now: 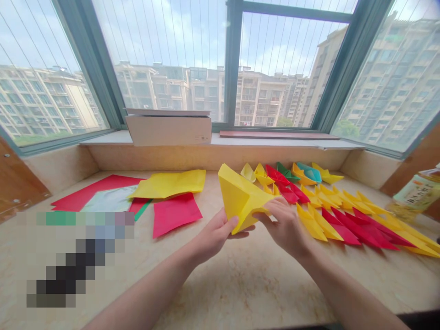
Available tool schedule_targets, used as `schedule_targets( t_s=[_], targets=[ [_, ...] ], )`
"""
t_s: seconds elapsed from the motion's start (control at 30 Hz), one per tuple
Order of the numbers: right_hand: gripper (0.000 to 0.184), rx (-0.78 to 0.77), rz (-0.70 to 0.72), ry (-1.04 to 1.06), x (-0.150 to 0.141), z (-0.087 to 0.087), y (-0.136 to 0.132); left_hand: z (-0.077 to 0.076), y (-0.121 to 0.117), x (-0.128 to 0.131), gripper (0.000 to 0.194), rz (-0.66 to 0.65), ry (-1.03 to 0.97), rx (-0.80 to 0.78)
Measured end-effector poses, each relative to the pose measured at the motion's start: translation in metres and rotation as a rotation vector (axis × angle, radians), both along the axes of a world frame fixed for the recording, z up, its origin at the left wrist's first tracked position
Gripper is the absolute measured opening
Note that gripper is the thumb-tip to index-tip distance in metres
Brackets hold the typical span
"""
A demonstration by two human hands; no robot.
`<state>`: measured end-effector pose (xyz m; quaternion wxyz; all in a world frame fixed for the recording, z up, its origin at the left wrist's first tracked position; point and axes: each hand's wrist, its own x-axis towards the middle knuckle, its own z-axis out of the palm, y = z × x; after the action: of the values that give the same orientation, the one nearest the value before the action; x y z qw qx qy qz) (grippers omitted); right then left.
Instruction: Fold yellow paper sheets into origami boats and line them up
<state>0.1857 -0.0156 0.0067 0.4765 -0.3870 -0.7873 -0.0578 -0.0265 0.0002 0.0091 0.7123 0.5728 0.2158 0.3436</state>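
Note:
Both hands hold a partly folded sheet of yellow paper (242, 195) above the counter. My left hand (220, 231) grips its lower left side, thumb on the near face and fingers behind. At the right corner, my right hand (283, 224) pinches the paper between thumb and fingers. The folds spread into a wide, hollow, pointed shape. Just right of the hands stand folded paper boats in rows, among them yellow boats (314, 224), red boats (364, 229), a green boat (287, 171) and a blue boat (308, 173).
Left of my hands lie yellow sheets (168, 183), a red square (176, 215) and a larger red sheet (99, 190). A white box (168, 128) rests on the window ledge. At far right stands a bottle (417, 192) with a label. The lower left is blurred out.

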Motion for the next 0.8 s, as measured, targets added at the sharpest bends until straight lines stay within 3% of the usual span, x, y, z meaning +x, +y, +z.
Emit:
schedule_targets(
  t_s=[0.17,0.3,0.4,0.57,0.67,0.73,0.8],
  targets=[
    [0.023,-0.123,-0.154,0.065,-0.007,-0.006,0.002,-0.005,0.0,0.002,0.04,-0.015,0.045,0.033],
    [0.01,-0.244,-0.197,0.143,-0.012,-0.005,0.001,-0.009,0.0,0.002,0.035,-0.042,0.026,0.011],
    [0.013,-0.286,-0.213,0.167,-0.014,-0.003,0.0,-0.009,-0.001,0.002,0.036,-0.061,0.02,0.044],
    [0.012,-0.337,-0.251,0.237,-0.017,-0.009,0.003,-0.012,-0.001,0.002,0.038,-0.005,0.13,0.2],
    [0.021,-0.376,-0.276,0.292,-0.019,-0.018,0.006,-0.019,0.004,0.006,0.04,0.049,0.065,0.119],
    [0.026,-0.332,-0.275,0.295,-0.021,-0.018,0.009,-0.022,0.011,0.008,0.041,0.115,0.013,0.029],
    [0.029,-0.181,-0.265,0.285,-0.024,-0.006,0.011,-0.022,0.02,0.006,0.04,0.211,-0.023,-0.023]
  ],
)
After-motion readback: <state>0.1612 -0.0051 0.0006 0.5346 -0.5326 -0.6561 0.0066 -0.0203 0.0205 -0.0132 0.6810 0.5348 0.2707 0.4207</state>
